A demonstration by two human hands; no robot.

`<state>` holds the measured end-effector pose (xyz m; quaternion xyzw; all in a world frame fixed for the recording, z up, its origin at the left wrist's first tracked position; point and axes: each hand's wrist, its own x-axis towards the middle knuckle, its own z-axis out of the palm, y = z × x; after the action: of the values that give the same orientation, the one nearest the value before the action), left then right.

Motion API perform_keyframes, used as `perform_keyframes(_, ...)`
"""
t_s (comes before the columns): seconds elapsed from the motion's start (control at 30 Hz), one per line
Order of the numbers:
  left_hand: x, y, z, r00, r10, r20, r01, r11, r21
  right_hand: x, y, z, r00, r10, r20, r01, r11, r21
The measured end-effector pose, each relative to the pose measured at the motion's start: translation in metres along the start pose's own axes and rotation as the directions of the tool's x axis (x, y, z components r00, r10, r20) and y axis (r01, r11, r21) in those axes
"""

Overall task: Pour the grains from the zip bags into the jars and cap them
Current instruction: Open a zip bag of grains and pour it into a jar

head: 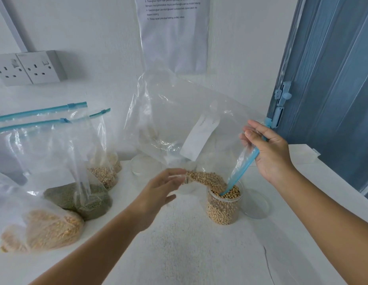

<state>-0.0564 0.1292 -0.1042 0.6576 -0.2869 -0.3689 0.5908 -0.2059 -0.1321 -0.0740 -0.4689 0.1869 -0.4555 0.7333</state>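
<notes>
Right hand pinches the blue zipper strip of a tilted clear zip bag; left hand grips its lower corner. Soybeans spill from the bag's mouth into one nearly full jar on the table. The bag's white label is illegible. Three filled zip bags stand left. A wall notice reads partly "Tutup rapat".

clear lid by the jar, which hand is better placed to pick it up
Right hand: the clear lid lies right of the jar, beneath it. The left hand is across the jar, gripping the bag.
</notes>
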Motion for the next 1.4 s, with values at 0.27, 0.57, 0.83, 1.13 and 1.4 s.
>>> perform_keyframes(0.27,0.027,0.007,0.004,0.983,-0.002,-0.186,-0.039,0.976,-0.215,-0.007,-0.003,-0.005,1.000,0.015,-0.026,-0.015,1.000,0.023)
perform_keyframes(0.57,0.020,0.003,0.011,0.977,0.144,-0.158,-0.173,0.966,-0.191,-0.004,0.004,-0.016,0.999,0.014,-0.029,-0.013,0.999,0.030)
perform_keyframes(0.83,0.026,0.015,0.016,0.969,0.203,-0.139,-0.232,0.943,-0.239,-0.006,0.009,-0.019,0.999,0.037,0.010,-0.037,0.999,0.014)
perform_keyframes(1.13,0.029,0.024,0.032,0.949,0.263,-0.172,-0.290,0.943,-0.161,-0.011,0.011,-0.030,0.999,-0.013,0.044,0.019,0.990,-0.142)
perform_keyframes(1.4,0.028,0.030,0.041,0.935,0.300,-0.192,-0.327,0.936,-0.129,-0.016,0.010,-0.035,1.000,0.022,-0.012,-0.023,0.998,-0.051)
